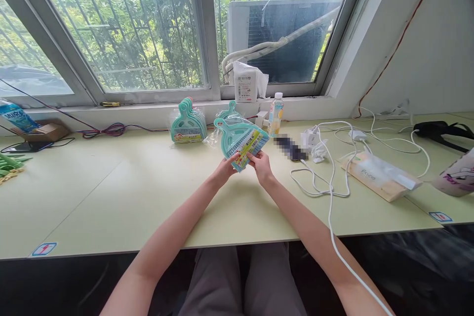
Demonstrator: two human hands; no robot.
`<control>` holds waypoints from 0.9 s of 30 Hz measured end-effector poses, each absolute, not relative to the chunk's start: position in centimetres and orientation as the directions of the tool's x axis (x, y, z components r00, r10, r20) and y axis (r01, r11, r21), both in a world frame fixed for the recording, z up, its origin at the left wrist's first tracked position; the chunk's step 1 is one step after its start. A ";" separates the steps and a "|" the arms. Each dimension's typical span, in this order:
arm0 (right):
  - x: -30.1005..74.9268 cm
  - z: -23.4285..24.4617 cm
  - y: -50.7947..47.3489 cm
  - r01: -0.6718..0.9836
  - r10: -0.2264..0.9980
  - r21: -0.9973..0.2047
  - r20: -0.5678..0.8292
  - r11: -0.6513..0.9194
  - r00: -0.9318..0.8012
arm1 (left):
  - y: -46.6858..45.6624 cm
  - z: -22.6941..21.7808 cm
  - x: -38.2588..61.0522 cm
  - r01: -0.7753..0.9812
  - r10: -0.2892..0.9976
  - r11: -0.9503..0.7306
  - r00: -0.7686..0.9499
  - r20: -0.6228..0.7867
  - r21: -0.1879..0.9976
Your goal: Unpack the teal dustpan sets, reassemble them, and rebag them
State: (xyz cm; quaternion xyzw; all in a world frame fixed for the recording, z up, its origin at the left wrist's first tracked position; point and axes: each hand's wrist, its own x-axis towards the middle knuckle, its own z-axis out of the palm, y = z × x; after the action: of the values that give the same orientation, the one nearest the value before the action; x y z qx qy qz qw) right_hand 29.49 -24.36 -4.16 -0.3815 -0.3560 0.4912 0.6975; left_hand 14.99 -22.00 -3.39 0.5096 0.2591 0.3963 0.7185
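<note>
Drink bottle (pixel 276 114): your landmark, upright at the window side of the desk (pixel 122 197).
Teal dustpan set (pixel 237 139): in both your hands, left of the bottle and nearer you; tilted, handle up and to the left, yellow label card (pixel 249 144) facing you. Contact with the desk: cannot tell.
Left hand (pixel 225 169): grip pinching the set's lower left edge.
Right hand (pixel 262 167): grip pinching its lower right part, thumb over the front.
Wrapped stack (pixel 188 126): similar sets in clear film, well left of the bottle.
Rear set (pixel 232 107): left of the bottle, partly hidden by yours.
White cable (pixel 331 207): loops right of the bottle; one strand crosses your right forearm in view.
Step in hand: judged a steady two-handed hold, label side towards you.
Next move: would call for even pressure from both grips, the set's right corner kept off the bottle, and your forearm kept free of cable.
</note>
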 end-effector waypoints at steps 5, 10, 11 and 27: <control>28.9 -4.7 -24.5 -0.453 0.951 -0.861 0.105 0.233 0.290 | -22.1 -3.7 15.6 -0.331 0.899 0.069 0.430 0.085 0.941; 29.0 -5.1 -24.3 -0.478 0.946 -0.846 0.089 0.237 0.312 | -22.2 -4.1 15.7 -0.268 0.905 0.060 0.421 0.061 0.962; 29.0 -5.1 -24.2 -0.487 0.946 -0.842 0.081 0.234 0.314 | -22.2 -4.2 15.7 -0.247 0.907 0.042 0.415 0.067 0.968; 29.4 -4.2 -24.2 -0.559 0.942 -0.761 0.220 0.329 0.255 | -23.0 -4.7 16.5 -0.164 0.852 -0.444 0.227 0.472 0.881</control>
State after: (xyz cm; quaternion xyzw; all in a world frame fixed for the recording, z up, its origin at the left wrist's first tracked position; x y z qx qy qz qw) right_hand 29.40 -24.22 -4.19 -0.2807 -0.3405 0.5066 0.7407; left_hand 16.51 -22.98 -4.68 0.6388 0.2694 0.5603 0.4532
